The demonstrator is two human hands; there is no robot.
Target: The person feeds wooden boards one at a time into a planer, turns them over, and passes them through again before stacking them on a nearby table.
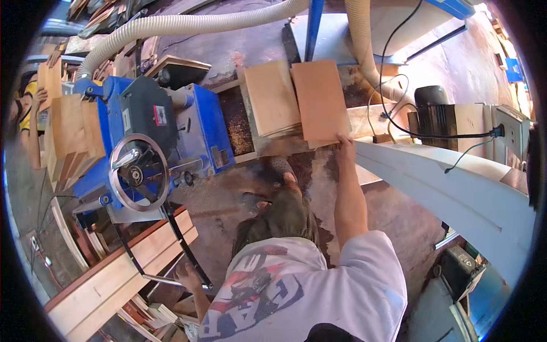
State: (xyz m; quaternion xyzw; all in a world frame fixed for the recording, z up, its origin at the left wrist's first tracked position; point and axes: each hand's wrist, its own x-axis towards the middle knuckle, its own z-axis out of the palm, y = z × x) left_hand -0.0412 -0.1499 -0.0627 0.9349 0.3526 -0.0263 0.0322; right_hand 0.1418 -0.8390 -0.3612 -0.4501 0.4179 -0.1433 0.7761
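Observation:
My right hand is at the near right corner of a reddish-brown wooden board, its fingers closed on the edge. Left of that board lies a stack of paler boards, close beside it. My left hand is low at the left, near the black-and-metal bar frame in front of the blue machine. Its fingers look spread, with nothing seen in them.
A handwheel faces me on the blue machine. Long planks lie at lower left. A white beam runs along the right, below a motor. A ribbed hose crosses above. A co-worker holds boards at far left.

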